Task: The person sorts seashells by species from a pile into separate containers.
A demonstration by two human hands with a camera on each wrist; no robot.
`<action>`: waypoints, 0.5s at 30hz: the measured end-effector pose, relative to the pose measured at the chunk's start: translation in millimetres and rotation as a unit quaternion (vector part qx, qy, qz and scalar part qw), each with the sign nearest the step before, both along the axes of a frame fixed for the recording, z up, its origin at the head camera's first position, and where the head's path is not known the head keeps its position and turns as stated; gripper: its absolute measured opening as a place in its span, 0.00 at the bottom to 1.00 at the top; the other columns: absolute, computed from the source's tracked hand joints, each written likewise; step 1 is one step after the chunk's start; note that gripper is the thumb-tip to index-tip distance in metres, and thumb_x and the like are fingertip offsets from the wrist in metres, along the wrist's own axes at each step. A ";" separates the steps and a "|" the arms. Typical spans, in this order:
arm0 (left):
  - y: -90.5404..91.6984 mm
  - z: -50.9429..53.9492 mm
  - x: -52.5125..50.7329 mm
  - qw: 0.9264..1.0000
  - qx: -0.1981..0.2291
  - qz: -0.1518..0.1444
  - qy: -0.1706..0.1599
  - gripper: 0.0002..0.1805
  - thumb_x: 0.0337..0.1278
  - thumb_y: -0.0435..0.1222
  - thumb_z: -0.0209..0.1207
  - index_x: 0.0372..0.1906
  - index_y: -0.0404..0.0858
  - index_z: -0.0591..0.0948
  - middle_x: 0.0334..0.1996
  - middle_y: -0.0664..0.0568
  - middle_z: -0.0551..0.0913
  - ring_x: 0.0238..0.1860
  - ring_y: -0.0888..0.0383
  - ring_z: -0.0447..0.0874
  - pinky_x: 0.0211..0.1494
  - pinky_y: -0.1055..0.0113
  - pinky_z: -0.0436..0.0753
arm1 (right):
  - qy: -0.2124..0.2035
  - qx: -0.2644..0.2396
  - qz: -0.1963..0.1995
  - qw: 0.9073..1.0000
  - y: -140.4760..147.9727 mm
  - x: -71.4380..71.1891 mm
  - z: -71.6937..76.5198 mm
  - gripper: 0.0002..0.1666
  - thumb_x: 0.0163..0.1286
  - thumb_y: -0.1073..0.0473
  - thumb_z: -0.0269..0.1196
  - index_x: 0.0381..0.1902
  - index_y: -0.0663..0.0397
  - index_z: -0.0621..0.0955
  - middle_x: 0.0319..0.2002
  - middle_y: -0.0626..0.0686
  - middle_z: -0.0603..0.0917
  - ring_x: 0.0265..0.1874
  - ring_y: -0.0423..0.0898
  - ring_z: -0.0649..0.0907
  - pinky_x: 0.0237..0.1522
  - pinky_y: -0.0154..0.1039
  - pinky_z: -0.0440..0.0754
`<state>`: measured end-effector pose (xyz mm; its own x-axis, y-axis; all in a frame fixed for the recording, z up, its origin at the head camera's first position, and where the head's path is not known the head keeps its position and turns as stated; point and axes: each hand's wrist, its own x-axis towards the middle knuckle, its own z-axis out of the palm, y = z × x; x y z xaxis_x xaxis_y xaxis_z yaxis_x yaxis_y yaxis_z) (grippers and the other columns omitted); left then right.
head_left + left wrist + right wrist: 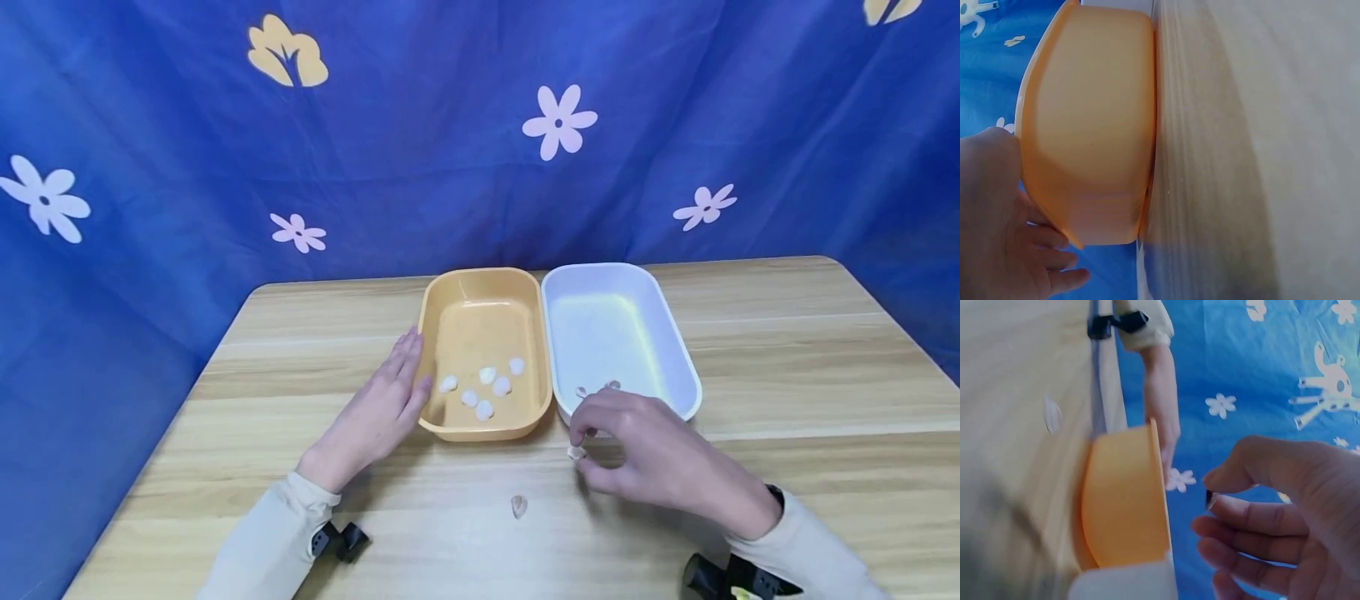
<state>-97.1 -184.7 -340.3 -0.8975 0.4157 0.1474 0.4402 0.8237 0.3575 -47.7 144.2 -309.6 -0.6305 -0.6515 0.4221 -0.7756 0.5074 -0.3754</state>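
My right hand (645, 450) pinches a small pale seashell (576, 452) between thumb and index finger, just in front of the white tray (678, 333). In the right wrist view only a dark edge of that seashell (1210, 499) shows at the fingertips. My left hand (378, 408) rests with fairly straight fingers against the left rim of the orange tray (480, 433). Several whitish shells (501, 386) lie in the near half of the orange tray. A few brownish shells (613, 385) sit inside the white tray, partly hidden by the right hand. Another brownish shell (519, 506) lies on the table.
Both trays stand side by side on a wood-grain table (315, 333), near its back edge. A blue curtain (420, 167) with flower prints hangs behind. A black wrist camera (348, 542) is strapped to the left sleeve, and another (705, 577) to the right.
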 end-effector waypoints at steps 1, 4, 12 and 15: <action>-0.1 0.2 0.3 1.000 0.001 0.000 0.001 0.33 0.76 0.42 0.39 0.73 0.25 0.47 0.75 0.35 0.45 0.75 0.43 0.42 0.75 0.46 0.52 | 0.010 -0.006 -0.006 1.000 2.5 -2.4 0.7 0.13 0.45 0.63 0.72 0.27 0.43 0.80 0.31 0.36 0.81 0.34 0.35 0.80 0.40 0.36 0.83; 0.0 0.3 1.0 1.000 0.002 -0.002 0.005 0.33 0.76 0.41 0.40 0.73 0.25 0.47 0.75 0.34 0.45 0.75 0.43 0.42 0.75 0.46 0.52 | 0.033 -0.012 -0.030 0.999 11.1 -9.2 2.6 0.13 0.45 0.62 0.72 0.28 0.43 0.80 0.33 0.37 0.82 0.35 0.34 0.80 0.37 0.35 0.83; 0.9 -0.1 0.6 1.000 0.003 -0.001 0.002 0.33 0.76 0.41 0.40 0.74 0.25 0.47 0.76 0.37 0.43 0.75 0.44 0.41 0.75 0.47 0.52 | 0.048 -0.008 -0.090 0.995 31.8 -28.6 0.9 0.11 0.47 0.61 0.71 0.28 0.43 0.80 0.31 0.38 0.81 0.34 0.36 0.79 0.36 0.37 0.80; 0.1 -0.1 1.9 1.000 0.002 0.002 -0.001 0.33 0.76 0.41 0.40 0.74 0.25 0.48 0.75 0.36 0.44 0.75 0.44 0.41 0.75 0.47 0.52 | 0.026 -0.013 -0.100 0.995 37.1 -38.7 -5.9 0.11 0.48 0.63 0.72 0.28 0.45 0.81 0.34 0.42 0.84 0.37 0.40 0.81 0.41 0.42 0.81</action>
<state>-95.2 -184.6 -340.4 -0.8995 0.4112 0.1478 0.4362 0.8240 0.3617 -86.4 181.2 -315.6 -0.7235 -0.5032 0.4725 -0.6784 0.6448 -0.3521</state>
